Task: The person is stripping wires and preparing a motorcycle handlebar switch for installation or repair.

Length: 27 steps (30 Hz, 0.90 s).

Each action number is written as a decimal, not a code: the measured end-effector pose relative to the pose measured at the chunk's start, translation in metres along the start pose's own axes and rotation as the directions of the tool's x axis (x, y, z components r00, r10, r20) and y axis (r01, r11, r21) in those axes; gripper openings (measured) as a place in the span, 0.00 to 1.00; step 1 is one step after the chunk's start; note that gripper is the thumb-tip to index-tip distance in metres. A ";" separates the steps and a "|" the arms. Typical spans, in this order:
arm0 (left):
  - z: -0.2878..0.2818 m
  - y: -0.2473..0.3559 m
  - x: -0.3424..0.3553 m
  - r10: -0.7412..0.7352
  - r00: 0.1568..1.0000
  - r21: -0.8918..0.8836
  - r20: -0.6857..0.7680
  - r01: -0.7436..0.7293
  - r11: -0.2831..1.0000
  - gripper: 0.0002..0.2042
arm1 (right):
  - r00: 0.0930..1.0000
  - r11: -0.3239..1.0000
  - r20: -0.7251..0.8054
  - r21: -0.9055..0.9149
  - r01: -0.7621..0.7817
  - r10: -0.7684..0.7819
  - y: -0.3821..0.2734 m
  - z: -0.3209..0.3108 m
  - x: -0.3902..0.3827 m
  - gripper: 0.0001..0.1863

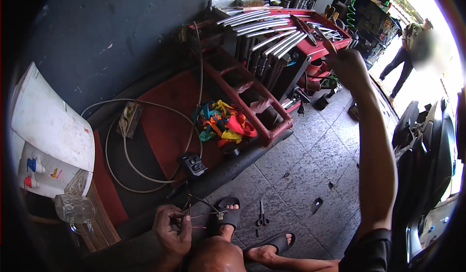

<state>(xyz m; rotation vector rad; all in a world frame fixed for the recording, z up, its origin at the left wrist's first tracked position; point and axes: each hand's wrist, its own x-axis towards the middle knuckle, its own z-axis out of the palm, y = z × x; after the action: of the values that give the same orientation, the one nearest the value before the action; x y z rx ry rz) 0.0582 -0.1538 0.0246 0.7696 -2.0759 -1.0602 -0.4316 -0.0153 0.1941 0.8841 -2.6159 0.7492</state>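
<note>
At the lower middle, my left hand (172, 230) pinches a bunch of thin electrical wires (188, 203). A black cable and bare-looking ends stick out of the bunch, and a small pale connector (221, 214) hangs beside it. My right arm is stretched far forward over the floor. At the front edge of the red tool cart (332, 48), my right hand (350, 69) closes on a reddish-handled hand tool (328, 42) that looks like pliers; its fingers are partly hidden. Another tool (304, 29) lies just left of it, beside several shiny metal rods (286, 43).
Scissors (262, 218) lie on the tiled floor (310, 150) near my sandals. A mat holds coloured cloth strips (223, 121), a black device (193, 165) and a looped cable with a socket block (129, 119). A glass mug (76, 210) stands left; a motorcycle (427, 145) and a person (410, 43) are right.
</note>
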 end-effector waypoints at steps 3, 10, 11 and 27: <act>0.002 -0.006 0.005 -0.010 1.000 -0.001 -0.021 0.010 1.000 0.05 | 0.997 0.938 0.048 -0.337 0.074 -0.062 0.024 0.016 0.092 0.24; 0.000 -0.014 0.007 -0.044 0.998 0.067 -0.047 0.047 0.997 0.07 | 0.940 0.931 0.167 -0.164 0.325 -0.299 0.053 0.065 0.174 0.33; 0.000 -0.015 0.007 -0.006 0.999 0.052 -0.045 0.008 0.999 0.07 | 0.938 0.942 0.169 -0.101 0.321 -0.301 0.054 0.066 0.174 0.31; -0.031 0.007 -0.015 -0.240 0.946 -0.148 -0.216 0.211 0.966 0.11 | 0.846 0.948 0.428 0.166 0.271 -0.317 -0.127 0.137 -0.197 0.10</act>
<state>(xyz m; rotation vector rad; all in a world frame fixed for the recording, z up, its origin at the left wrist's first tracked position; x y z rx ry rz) 0.0895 -0.1529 0.0397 1.0353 -1.7378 -1.1498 -0.2123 -0.0829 0.0482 1.6206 -2.7312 0.6539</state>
